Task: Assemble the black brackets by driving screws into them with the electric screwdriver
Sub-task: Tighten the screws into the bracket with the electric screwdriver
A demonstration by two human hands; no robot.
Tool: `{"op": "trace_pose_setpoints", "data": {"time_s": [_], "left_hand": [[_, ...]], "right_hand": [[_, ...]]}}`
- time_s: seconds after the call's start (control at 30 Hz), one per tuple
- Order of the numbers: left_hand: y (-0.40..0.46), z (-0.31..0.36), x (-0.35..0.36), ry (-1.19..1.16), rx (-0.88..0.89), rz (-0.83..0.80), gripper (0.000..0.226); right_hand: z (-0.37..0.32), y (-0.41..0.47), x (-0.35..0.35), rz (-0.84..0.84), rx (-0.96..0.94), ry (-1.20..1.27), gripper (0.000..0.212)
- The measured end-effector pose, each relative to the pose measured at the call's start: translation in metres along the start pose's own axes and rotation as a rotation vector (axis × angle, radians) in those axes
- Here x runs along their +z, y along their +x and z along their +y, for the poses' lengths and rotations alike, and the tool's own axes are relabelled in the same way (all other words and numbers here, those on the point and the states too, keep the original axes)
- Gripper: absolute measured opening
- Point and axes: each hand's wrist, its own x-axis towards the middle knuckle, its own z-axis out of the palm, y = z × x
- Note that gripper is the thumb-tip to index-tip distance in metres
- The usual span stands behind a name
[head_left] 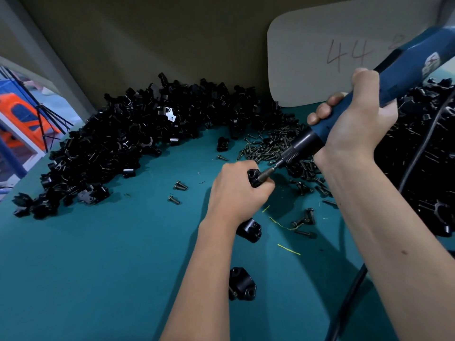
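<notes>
Left hand (pixel 237 193) around bracket (pixel 254 177), right hand (pixel 354 124) around electric screwdriver (pixel 369 94) (bit at bracket).

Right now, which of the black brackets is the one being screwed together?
The bracket gripped in the left hand, with the electric screwdriver tip pressed into it. Two loose brackets lie nearer the person, untouched on the table.

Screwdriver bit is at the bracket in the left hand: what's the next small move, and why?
Probably keep the screwdriver pressed in line and run it until the screw seats. The right hand grips its blue body, its bit meets the bracket that the left hand holds just above the table. How deep the screw sits is hidden.
</notes>
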Motion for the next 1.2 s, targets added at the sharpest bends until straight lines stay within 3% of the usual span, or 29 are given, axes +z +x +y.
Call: {"op": "trace_pose_setpoints", "data": {"time_s": [0.93,1.07,1.2], "left_hand": [[0.0008,-0.0005,-0.0002,-0.05,-0.023,0.06,0.025],[0.0012,0.001,-0.0028,-0.027,0.01,0.145,0.034],[0.0033,0.0042,-0.0026,0.006,0.037,0.279,0.029]], "right_hand": [[0.0015,0.0002,-0.0024,0.036,0.017,0.073,0.019],[0.0016,0.0015,-0.0031,0.107,0.027,0.09,0.02],[-0.002,0.0025,-0.0005,0.148,0.024,0.114,0.021]]}}
